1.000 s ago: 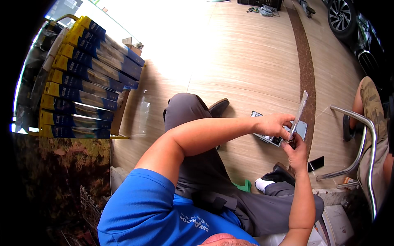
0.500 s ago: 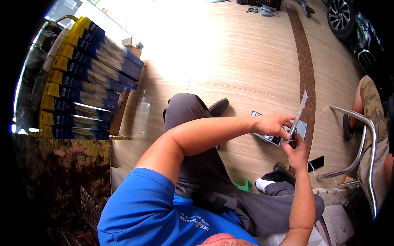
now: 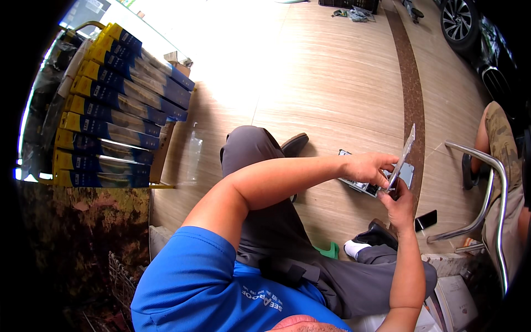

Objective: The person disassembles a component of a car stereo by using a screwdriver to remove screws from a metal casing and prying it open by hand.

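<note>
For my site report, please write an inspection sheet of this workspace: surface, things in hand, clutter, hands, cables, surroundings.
Surface: light wood-pattern floor with a brown curved stripe; the person sits above it.
Things in hand: thin flat clear strip, tilted upward, held over a small flat package.
Clutter: dark phone on the floor; green item by the shoe; clear plastic sleeve beside the rack.
Hands: left hand has its grip on the strip near its lower end; right hand holds it from below.
Cables: nothing seen.
Surroundings: rack of long blue and yellow boxes at left; metal chair frame at right; car wheel at top right.
</note>
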The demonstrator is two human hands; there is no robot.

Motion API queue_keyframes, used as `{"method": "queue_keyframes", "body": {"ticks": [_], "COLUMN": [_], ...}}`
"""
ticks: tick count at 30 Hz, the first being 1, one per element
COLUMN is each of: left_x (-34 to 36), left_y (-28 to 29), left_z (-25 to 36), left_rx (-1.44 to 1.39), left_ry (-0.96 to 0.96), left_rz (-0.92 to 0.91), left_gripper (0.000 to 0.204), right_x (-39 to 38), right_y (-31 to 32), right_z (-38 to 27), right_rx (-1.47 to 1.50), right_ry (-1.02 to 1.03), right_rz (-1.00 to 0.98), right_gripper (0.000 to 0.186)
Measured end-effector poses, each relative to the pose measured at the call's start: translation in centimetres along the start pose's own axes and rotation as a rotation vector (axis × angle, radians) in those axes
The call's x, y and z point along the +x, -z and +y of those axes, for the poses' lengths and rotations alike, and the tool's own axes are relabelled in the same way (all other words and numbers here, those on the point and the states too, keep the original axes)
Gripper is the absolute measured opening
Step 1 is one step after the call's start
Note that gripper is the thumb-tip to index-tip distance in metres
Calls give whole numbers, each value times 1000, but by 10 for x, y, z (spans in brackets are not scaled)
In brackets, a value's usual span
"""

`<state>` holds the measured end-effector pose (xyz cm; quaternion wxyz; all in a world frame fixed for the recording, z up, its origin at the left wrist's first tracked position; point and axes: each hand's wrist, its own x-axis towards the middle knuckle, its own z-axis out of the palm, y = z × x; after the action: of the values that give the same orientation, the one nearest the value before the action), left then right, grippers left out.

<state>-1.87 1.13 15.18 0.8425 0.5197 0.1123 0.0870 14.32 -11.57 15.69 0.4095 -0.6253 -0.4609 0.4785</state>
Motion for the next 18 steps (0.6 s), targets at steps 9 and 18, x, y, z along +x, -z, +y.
{"method": "queue_keyframes", "body": {"ticks": [9, 18], "left_x": [12, 1], "left_y": [-1, 5], "left_z": [16, 7], "left_rx": [95, 79], "left_ry": [-33, 53], "left_rz": [-165, -93], "left_gripper": [83, 87], "right_x": [-2, -2], "right_y": [8, 2], "right_z": [-4, -7], "right_rx": [-32, 11], "right_ry": [-11, -10], "right_rz": [79, -5], "right_gripper": [47, 43]}}
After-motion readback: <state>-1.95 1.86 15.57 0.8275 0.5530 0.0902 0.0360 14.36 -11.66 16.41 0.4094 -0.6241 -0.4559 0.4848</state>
